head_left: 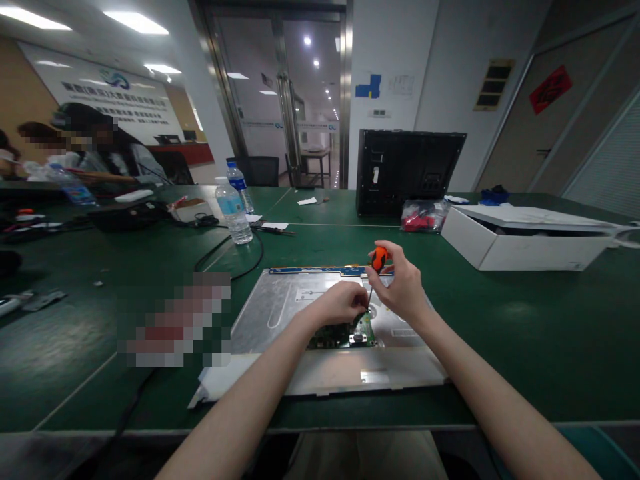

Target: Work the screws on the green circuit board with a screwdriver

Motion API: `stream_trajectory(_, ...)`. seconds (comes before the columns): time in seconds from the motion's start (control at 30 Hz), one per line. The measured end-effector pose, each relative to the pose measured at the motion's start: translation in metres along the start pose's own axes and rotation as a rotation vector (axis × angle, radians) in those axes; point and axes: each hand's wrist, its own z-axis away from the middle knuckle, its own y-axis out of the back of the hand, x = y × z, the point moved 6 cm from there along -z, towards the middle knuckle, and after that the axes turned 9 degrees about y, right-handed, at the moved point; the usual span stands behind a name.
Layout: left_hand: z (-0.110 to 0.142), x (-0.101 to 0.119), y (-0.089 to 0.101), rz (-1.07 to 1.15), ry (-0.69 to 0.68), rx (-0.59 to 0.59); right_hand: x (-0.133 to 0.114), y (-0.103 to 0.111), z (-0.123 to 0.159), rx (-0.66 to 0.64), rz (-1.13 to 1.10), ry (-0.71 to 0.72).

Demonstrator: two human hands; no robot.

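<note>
In front of me a flat metal display panel [280,300] lies on the green table, with a blue circuit strip [345,271] along its far edge. A green circuit board [367,330] sits at its middle. My right hand [403,283] grips an orange and black screwdriver [380,258], its shaft slanting down to the board's far edge. Close beside the tip, my left hand [343,300] has its fingers pinched together low over the board. Whatever those fingers hold, if anything, is hidden.
Two water bottles [234,212] stand beyond the panel, near a black cable [263,250]. A black monitor housing [410,172], a bag with red contents [424,217] and a white box [525,243] are at the back right. People [117,147] sit at the far left.
</note>
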Motion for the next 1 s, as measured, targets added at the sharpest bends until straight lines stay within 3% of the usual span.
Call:
stream_trajectory(0.3, -0.001, 0.0011, -0.0009, 0.005, -0.011, -0.017, -0.0065, 0.0016, -0.004, -0.029, 0.104, 0.041)
stream_trajectory(1.0, -0.0018, 0.0003, -0.0025, 0.013, -0.002, -0.009, -0.0055, 0.0026, -0.003, -0.006, 0.058, 0.034)
